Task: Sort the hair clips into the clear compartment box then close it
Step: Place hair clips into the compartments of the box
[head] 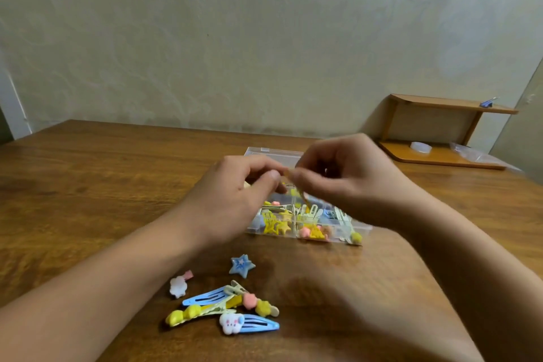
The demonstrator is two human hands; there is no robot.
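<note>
Clear compartment box [363, 229]: open on the wooden table [102, 185], compartments holding yellow, pink and blue clips. Above it, left hand [235, 194] and right hand [346, 176], fingers curled, together pinch one yellow clip [299, 189]. Nearer than the box: loose clips [223, 307], blue star clip [241, 265].
</note>
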